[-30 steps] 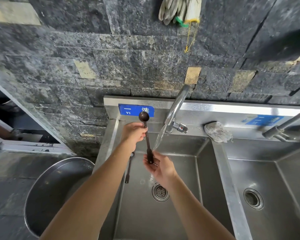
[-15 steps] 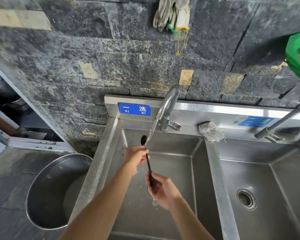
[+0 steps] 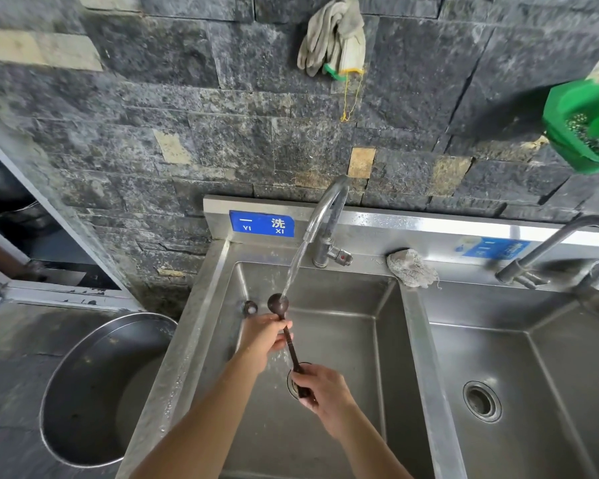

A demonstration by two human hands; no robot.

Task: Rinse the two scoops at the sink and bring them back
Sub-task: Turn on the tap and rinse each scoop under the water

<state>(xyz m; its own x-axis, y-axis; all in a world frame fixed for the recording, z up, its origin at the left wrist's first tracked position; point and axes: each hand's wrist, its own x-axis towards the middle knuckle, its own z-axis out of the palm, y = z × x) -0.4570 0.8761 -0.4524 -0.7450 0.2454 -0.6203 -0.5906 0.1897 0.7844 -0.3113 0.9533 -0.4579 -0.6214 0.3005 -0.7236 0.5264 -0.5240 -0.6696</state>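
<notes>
Left hand point(image 3: 265, 335) and right hand point(image 3: 322, 392) both grip the handle of one dark scoop point(image 3: 277, 303), its bowl under the tap stream point(image 3: 293, 267) over the sink point(image 3: 325, 288); rinsing appears in progress, the second scoop is not discernible, and the return is outstanding.

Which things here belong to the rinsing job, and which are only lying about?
In use: dark brown long-handled scoop, held by left hand and right hand; curved steel tap with running water; left steel sink basin.
Idle: pale work gloves on the wall; crumpled grey rag; green plastic container; round steel tub; second steel tap.
</notes>
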